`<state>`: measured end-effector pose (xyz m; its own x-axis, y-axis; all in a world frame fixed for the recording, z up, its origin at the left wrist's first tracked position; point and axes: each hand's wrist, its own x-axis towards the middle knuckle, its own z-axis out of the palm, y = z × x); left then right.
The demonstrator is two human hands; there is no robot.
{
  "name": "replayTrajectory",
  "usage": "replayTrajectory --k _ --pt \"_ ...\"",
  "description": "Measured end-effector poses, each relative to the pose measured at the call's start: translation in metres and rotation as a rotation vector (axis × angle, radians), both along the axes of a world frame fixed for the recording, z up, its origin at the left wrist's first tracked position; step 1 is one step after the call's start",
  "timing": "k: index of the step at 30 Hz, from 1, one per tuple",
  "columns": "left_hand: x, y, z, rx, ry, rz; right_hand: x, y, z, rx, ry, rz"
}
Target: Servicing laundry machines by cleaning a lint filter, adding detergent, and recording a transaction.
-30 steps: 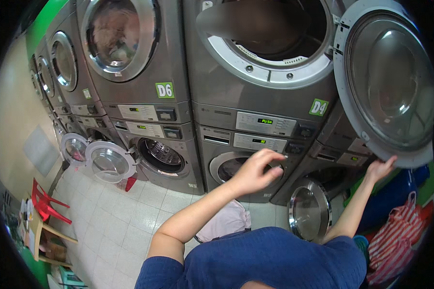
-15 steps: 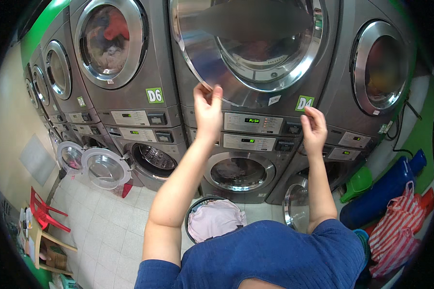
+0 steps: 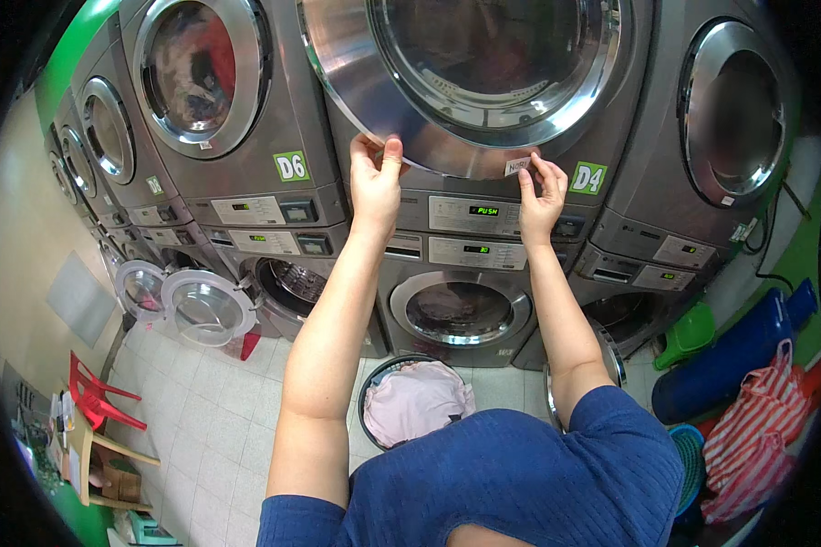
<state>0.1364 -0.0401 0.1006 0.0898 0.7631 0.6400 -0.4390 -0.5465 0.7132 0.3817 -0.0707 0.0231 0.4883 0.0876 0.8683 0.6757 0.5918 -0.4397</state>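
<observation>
The big round door (image 3: 488, 55) is up at 12 o'clock, shiny silver with a glass middle. The left hand (image 3: 376, 187), at 11 o'clock, pinches the door's bottom edge, thumb in front and fingers curled around the rim. The right hand (image 3: 543, 196), at 2 o'clock, has its thumb and pointing finger close together by a small white label (image 3: 516, 166) low on the door. I cannot tell if they squeeze it or only touch it. The two hands are apart.

Just below the middle is a washer door (image 3: 459, 308), shut. At 6 o'clock a dark round basket (image 3: 363, 415) on the floor holds pale pink cloth (image 3: 418, 401), near the blue shirt (image 3: 511, 483). A clear washer door (image 3: 208, 308) hangs open at 9 o'clock. A red chair (image 3: 96, 401) is at 8 o'clock, and a red-and-white striped bag (image 3: 748, 428) is at 4 o'clock.
</observation>
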Motion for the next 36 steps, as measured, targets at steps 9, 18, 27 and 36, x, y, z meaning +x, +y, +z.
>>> replayTrajectory --k 9,18,27,36 --pt "0.001 0.000 -0.001 0.088 -0.021 0.118 0.010 0.007 0.011 0.072 -0.069 0.095" --pt "-0.008 -0.042 0.007 0.210 -0.069 0.070 -0.011 -0.047 -0.021 0.169 0.161 0.168" --pt "-0.011 -0.118 -0.090 0.287 -0.030 -0.014 -0.032 0.008 -0.341 -1.291 0.681 0.721" --pt "-0.095 -0.171 -0.548 -1.054 0.483 0.464 -0.117 0.099 -0.573 -1.711 0.408 0.761"
